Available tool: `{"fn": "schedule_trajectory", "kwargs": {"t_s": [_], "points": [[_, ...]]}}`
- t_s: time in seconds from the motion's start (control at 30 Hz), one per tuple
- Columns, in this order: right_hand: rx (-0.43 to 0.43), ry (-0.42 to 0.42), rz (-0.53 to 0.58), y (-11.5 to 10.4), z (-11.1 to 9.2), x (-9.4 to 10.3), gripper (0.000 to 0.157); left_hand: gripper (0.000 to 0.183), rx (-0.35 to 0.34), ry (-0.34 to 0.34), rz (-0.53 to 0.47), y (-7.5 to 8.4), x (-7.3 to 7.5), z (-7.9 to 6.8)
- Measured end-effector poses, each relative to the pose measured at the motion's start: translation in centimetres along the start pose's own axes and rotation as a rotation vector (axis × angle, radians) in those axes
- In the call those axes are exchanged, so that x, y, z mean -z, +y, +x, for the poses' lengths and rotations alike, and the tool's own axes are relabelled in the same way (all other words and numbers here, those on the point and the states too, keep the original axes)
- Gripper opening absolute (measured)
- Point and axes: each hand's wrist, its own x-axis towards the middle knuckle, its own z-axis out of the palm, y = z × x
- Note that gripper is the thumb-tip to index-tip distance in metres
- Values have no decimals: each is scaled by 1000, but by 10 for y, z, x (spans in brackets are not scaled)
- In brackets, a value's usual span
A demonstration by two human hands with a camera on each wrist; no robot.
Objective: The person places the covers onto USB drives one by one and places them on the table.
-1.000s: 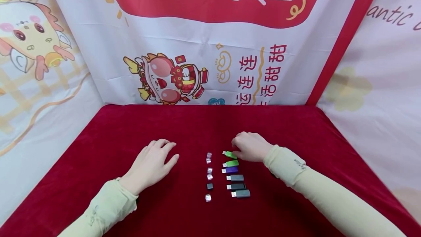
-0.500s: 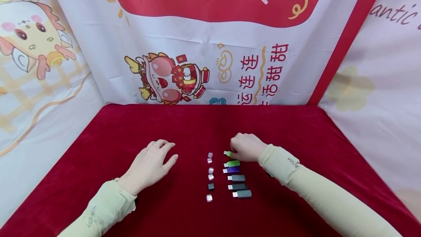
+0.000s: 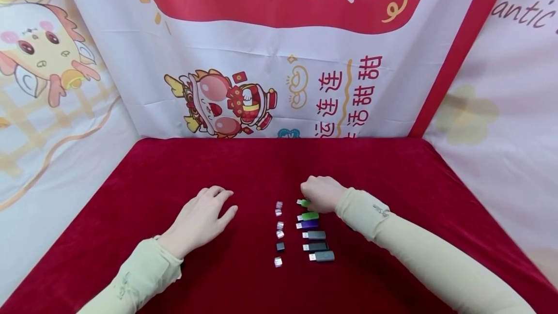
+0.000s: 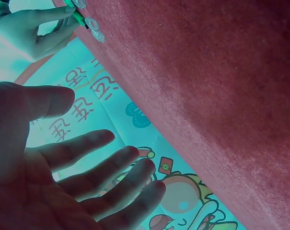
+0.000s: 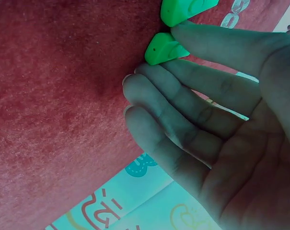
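Just right of the head view's centre, the right hand (image 3: 321, 194) pinches the bright green plastic USB stick (image 3: 303, 202) at the top of a short column of six sticks lying on the red velvet tablecloth (image 3: 244, 168); the right wrist view shows thumb and forefinger closed on its green body. Below it lie another green stick (image 3: 308, 216), a purple stick (image 3: 307, 224) and three grey sticks (image 3: 319, 246), with a column of small caps (image 3: 278, 232) just left. The left hand (image 3: 201, 218) rests flat and relaxed on the cloth, left of centre, grasping nothing.

surfaces on the red table

the red tablecloth (image 3: 174, 173) is showing a matt, napped, velvety pile. the green usb stick (image 5: 165, 48) is looking like smooth, slightly glossy plastic, its plug (image 3: 300, 202) gleaming like metal. the small caps (image 3: 277, 233) are glinting like clear plastic. the printed backdrop (image 3: 244, 52) is hanging as creased, faintly shiny cloth.
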Motion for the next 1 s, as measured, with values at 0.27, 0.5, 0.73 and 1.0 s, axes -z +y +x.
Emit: {"fn": "schedule_trajectory", "kwargs": {"t_s": [0.27, 0.5, 0.73, 1.0], "points": [[-10, -32, -28, 0, 8, 1, 25, 38, 16, -23, -4, 0, -3, -1], [17, -8, -5, 6, 11, -2, 30, 36, -5, 0, -5, 0, -4, 1], [1, 104, 150, 15, 2, 3, 16, 32, -50, 36, 8, 2, -4, 8], [42, 255, 307, 15, -20, 14, 13, 33, -67, -11, 4, 2, -6, 19]]}}
